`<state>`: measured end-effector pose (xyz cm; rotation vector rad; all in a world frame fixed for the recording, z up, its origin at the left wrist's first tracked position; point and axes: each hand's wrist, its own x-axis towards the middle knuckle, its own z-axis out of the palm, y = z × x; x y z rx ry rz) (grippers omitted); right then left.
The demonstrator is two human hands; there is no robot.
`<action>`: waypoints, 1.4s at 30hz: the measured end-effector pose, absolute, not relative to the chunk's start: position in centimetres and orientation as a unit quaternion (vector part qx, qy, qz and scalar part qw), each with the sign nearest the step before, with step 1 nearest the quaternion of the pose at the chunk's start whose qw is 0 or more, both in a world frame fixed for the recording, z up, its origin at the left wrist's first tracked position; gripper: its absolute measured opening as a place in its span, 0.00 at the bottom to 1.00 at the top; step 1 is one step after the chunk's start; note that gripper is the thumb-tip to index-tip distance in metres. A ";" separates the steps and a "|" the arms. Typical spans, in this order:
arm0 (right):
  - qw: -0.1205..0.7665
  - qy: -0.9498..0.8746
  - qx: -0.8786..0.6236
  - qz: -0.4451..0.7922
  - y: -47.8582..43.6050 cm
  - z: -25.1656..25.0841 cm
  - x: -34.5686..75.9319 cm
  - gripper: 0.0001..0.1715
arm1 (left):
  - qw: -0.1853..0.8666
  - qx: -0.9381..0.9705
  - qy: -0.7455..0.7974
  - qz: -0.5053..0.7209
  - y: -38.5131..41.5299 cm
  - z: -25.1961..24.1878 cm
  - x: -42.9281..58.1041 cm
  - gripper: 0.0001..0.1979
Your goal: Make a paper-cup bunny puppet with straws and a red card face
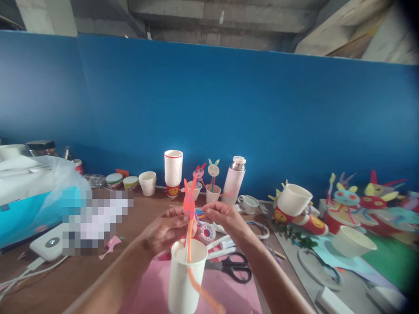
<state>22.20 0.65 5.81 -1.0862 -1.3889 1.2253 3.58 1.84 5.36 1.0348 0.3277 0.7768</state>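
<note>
A white paper cup [185, 290] stands before me. An orange paper rabbit cutout [189, 204] rises above it on stems that go down into the cup. An orange pipe cleaner [195, 282] bends over the cup's rim and hangs down outside. My left hand [163, 231] grips the rabbit cutout from behind, with the fingertips partly hidden by it. Just right of the cutout, my right hand [224, 218] has its thumb and fingertips pressed together. What lies in that pinch, if anything, I cannot make out.
Black-handled scissors [234, 267] and a tape roll [207, 233] lie right of the cup, on and behind pink paper [147, 283]. Stacked cups [173, 170] and a thermos [234, 181] stand behind. Finished cup figures [347, 198] crowd the right; a power bank [49, 242] sits left.
</note>
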 end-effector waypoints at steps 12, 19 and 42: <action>0.529 -0.558 -0.360 0.529 -1.9 7.6 20.6 0.13 | 0.790 0.499 0.089 0.346 1.2 5.7 3.9 0.08; 0.511 -0.571 -0.339 0.546 -2.2 8.0 20.5 0.15 | 0.767 0.455 0.191 0.409 1.8 5.3 4.4 0.08; 0.500 -0.622 -0.449 0.403 -0.3 5.9 21.7 0.13 | 0.696 0.521 0.264 0.418 1.7 5.3 5.1 0.11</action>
